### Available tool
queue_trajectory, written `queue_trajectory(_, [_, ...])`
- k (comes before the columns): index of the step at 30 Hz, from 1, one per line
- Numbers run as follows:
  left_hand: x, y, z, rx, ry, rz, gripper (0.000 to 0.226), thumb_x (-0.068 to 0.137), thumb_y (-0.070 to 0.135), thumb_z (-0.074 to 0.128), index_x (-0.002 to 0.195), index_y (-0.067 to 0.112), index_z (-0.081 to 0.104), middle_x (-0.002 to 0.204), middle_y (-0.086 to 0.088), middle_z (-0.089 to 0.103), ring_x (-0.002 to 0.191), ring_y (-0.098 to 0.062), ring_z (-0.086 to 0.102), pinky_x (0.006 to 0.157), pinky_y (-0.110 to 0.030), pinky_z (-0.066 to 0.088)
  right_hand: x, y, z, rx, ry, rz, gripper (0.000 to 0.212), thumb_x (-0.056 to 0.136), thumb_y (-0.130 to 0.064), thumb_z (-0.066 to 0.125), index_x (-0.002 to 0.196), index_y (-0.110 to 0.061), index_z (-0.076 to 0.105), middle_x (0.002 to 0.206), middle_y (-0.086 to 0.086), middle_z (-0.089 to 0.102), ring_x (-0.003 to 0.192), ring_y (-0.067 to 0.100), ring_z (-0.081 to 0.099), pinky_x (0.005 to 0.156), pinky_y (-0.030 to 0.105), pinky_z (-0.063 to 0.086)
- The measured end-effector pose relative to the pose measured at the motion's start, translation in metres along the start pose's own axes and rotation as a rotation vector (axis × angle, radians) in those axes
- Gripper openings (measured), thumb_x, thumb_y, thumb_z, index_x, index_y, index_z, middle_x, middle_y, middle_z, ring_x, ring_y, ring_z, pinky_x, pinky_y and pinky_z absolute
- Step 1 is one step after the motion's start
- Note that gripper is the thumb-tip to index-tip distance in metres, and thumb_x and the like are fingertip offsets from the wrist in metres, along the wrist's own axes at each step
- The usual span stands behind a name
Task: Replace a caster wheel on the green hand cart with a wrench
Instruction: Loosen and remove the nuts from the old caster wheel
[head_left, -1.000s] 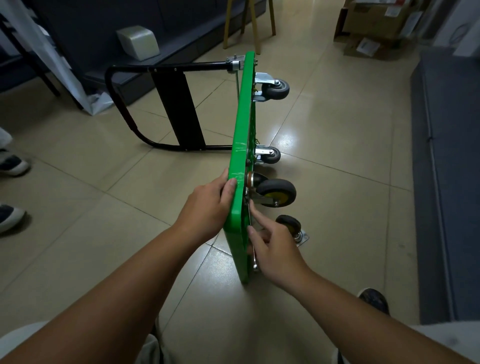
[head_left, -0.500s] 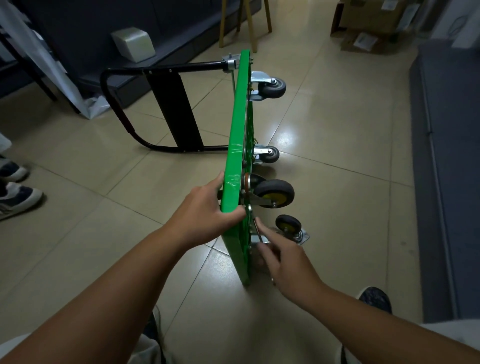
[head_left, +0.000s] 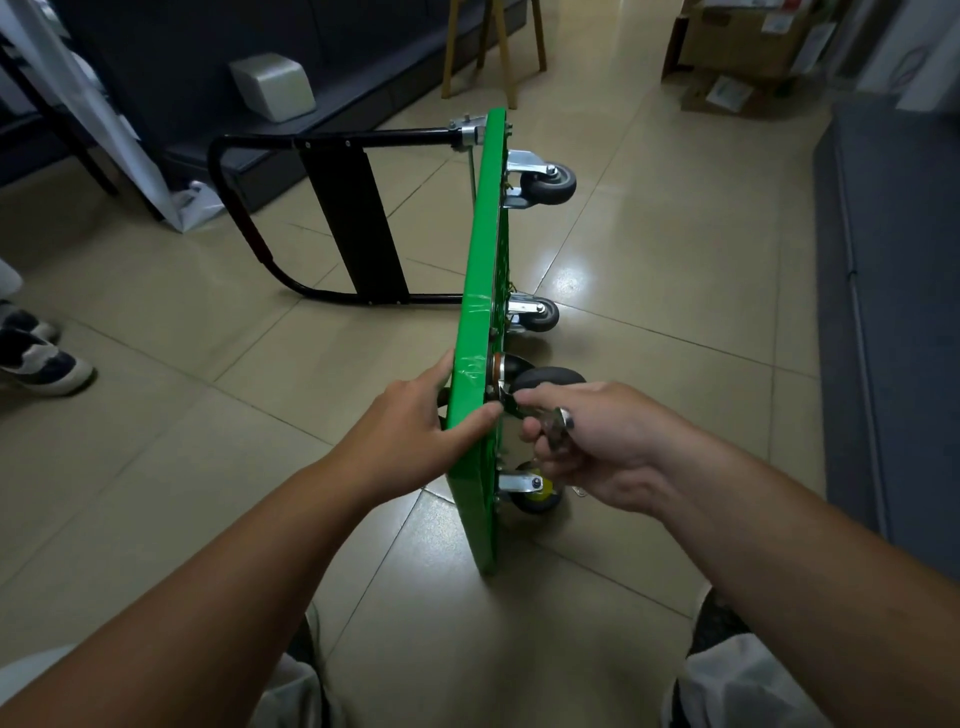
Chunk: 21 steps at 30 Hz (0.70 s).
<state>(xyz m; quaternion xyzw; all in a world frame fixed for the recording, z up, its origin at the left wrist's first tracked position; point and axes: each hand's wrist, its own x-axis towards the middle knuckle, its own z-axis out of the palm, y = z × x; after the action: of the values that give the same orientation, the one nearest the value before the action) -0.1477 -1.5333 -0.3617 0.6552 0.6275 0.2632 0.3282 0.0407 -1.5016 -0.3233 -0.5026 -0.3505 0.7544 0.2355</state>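
The green hand cart (head_left: 480, 291) stands on its long edge on the tiled floor, wheels facing right, black handle (head_left: 358, 218) folded out to the left. My left hand (head_left: 415, 426) grips the cart's top edge near me. My right hand (head_left: 597, 436) is closed on a metal wrench (head_left: 535, 413), whose head sits at the base of a large black caster (head_left: 545, 379) with a yellow hub. A small yellow-hubbed caster (head_left: 535, 493) is low beside the deck, below my right hand. Two grey casters (head_left: 548, 182) (head_left: 540, 314) are mounted farther along.
A dark sofa (head_left: 893, 312) runs along the right. Dark low furniture with a white box (head_left: 272, 85) lies at back left, wooden stool legs (head_left: 493, 47) behind the cart, cardboard boxes (head_left: 737, 47) at back right. Another person's shoes (head_left: 41, 358) are at the left edge.
My right hand left the deck's lower edge, rose and now holds the wrench at the large caster's base. My left hand slid its grip slightly along the top edge.
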Motion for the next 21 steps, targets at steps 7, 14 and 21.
queue_trajectory(7, [0.004,-0.01,-0.001,-0.064,0.0,-0.077,0.063,0.091,0.051,0.03,0.153,0.046,0.037,0.096,-0.013,0.071,0.085,-0.034,0.067,0.076,-0.059,0.058,0.008,-0.014,0.018,-0.118,-0.108,0.055,0.029,0.102,-0.014,0.045,0.074,-0.014,0.052,0.062,0.001,0.042,0.041,0.005,0.025,0.042,0.017,0.018])
queue_trajectory(14, [0.004,-0.001,-0.003,0.034,0.019,-0.076,0.063,0.095,0.041,0.028,0.157,0.032,0.036,0.078,-0.008,0.066,0.061,-0.019,0.056,0.061,-0.044,0.048,0.014,-0.008,0.031,-0.056,-0.101,0.017,0.023,0.1,-0.009,0.047,0.078,-0.011,0.053,0.046,-0.003,0.038,0.034,0.005,0.025,0.037,0.017,0.018])
queue_trajectory(21, [0.002,-0.005,-0.003,0.049,0.016,-0.066,0.058,0.106,0.042,0.03,0.162,0.034,0.021,0.092,-0.005,0.071,0.07,-0.017,0.063,0.067,-0.044,0.055,0.001,0.048,0.01,-0.201,-0.006,-0.208,0.028,0.098,-0.009,0.06,0.124,-0.018,0.065,0.061,0.009,0.066,0.047,0.012,0.05,0.047,0.022,0.041])
